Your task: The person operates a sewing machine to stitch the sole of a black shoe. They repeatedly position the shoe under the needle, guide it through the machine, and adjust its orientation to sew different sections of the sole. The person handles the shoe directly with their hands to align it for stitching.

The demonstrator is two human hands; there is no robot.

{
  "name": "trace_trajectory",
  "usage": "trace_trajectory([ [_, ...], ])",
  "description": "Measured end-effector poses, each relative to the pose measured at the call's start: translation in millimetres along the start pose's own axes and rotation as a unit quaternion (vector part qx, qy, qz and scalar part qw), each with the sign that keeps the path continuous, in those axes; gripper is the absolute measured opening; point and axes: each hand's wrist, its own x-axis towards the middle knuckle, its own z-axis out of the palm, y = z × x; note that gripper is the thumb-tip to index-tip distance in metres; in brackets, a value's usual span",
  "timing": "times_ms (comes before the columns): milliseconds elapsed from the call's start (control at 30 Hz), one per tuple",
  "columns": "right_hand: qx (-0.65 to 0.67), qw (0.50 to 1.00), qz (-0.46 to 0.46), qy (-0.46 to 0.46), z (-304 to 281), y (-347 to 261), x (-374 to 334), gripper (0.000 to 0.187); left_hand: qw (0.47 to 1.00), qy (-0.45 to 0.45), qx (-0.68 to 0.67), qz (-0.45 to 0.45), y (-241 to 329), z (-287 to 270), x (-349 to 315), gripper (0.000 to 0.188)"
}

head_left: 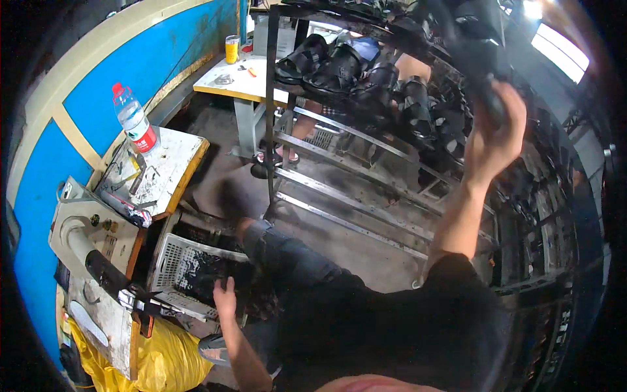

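Observation:
My right hand [498, 134] is raised at the upper right, closed around a black shoe [480, 55] that is blurred by motion. That shoe is level with the upper part of a dark metal rack [271, 130]. On the rack's shelf stand several black strap sandals [339, 68]. Low on the left, my left hand [225, 297] is open, its fingertips apart, beside a white plastic basket [166, 261]. Dark pieces [206, 268] lie in the basket, too dim to make out. Whether the left fingers touch any of them is hidden.
A machine with a dark cylindrical arm [108, 271] stands left of the basket. Behind it, a worktable [176, 153] bears a plastic bottle [135, 121] and small tools. Yellow plastic sheeting [170, 359] hangs below. Beyond the rack, a person's foot [281, 157] shows near another table [215, 81].

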Motion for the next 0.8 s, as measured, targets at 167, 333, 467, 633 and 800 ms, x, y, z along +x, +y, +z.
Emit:
trace_trajectory([
  [167, -0.164, 0.97, 0.041, -0.176, 47, 97, -16, 0.037, 0.999, 0.026, 0.01, 0.027, -52, -12, -8, 0.051],
  [333, -0.128, 0.953, 0.105, -0.252, 41, 102, -34, 0.047, 1.0, -0.006, 0.005, 0.014, -27, 0, -34, 0.047],
  [467, -0.439, 0.845, 0.046, -0.301, -30, 133, -15, 0.055, 0.999, -0.028, -0.04, 0.01, -57, 19, -29, 0.043],
  [633, -0.304, 0.915, 0.16, -0.212, -55, 186, -36, 0.039, 0.996, -0.052, -0.039, -0.058, -37, 20, -39, 0.043],
  [800, -0.006, 0.98, 0.195, 0.035, -33, 119, -13, 0.035, 0.998, -0.041, -0.05, 0.004, -31, 22, -32, 0.044],
])
